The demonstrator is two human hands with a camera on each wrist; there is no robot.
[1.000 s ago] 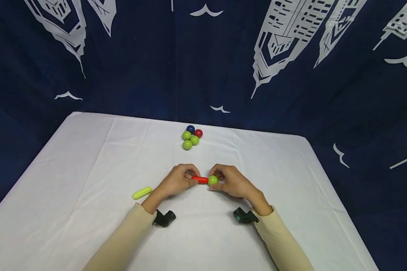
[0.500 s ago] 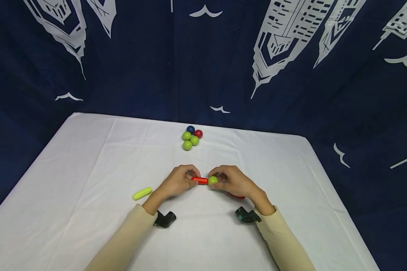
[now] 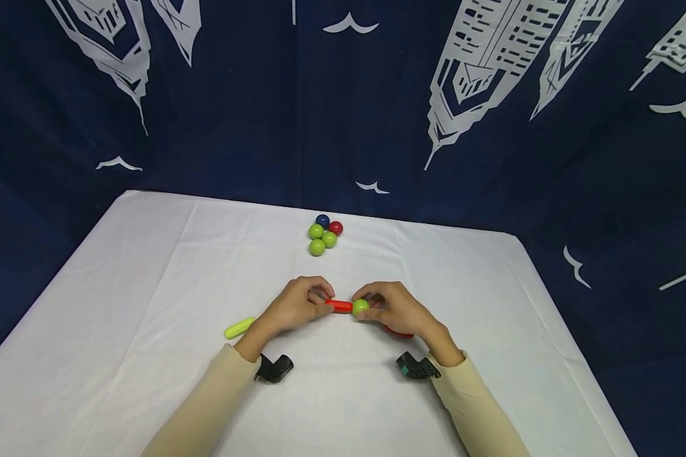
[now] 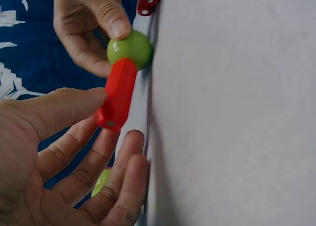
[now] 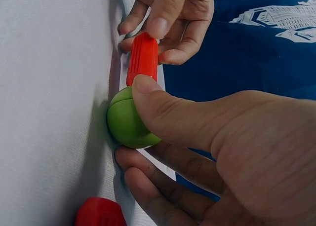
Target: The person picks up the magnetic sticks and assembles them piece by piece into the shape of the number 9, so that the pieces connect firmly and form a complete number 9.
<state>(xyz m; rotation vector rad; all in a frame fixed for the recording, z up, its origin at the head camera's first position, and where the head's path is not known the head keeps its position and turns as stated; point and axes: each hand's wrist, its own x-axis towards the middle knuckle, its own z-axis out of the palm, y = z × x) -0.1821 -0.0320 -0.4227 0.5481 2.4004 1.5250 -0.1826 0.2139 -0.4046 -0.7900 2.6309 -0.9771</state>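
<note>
A red faceted stick [image 3: 340, 306] and a green ball [image 3: 360, 308] meet end to end between the two hands, close over the white table. My left hand [image 3: 298, 304] pinches the stick's outer end, its thumb on one side as the left wrist view shows. The green ball [image 5: 129, 118] is gripped by my right hand [image 3: 397, 308], thumb across it near the joint with the stick. In the left wrist view a small hole shows at the free end of the red stick [image 4: 117, 95]. A second red stick [image 4: 148, 1] lies below the right hand, partly hidden by it.
A yellow-green stick [image 3: 239, 327] lies beside the left wrist. Farther back sits a cluster of balls: a blue ball [image 3: 322, 221], a red ball [image 3: 335, 228] and several green balls [image 3: 317, 247]. A dark blue printed curtain [image 3: 234, 114] hangs behind the table [image 3: 463, 266].
The right fingers have shifted slightly on the green ball, and more of the second red stick shows under that hand. The left hand still holds the red stick against the ball.
</note>
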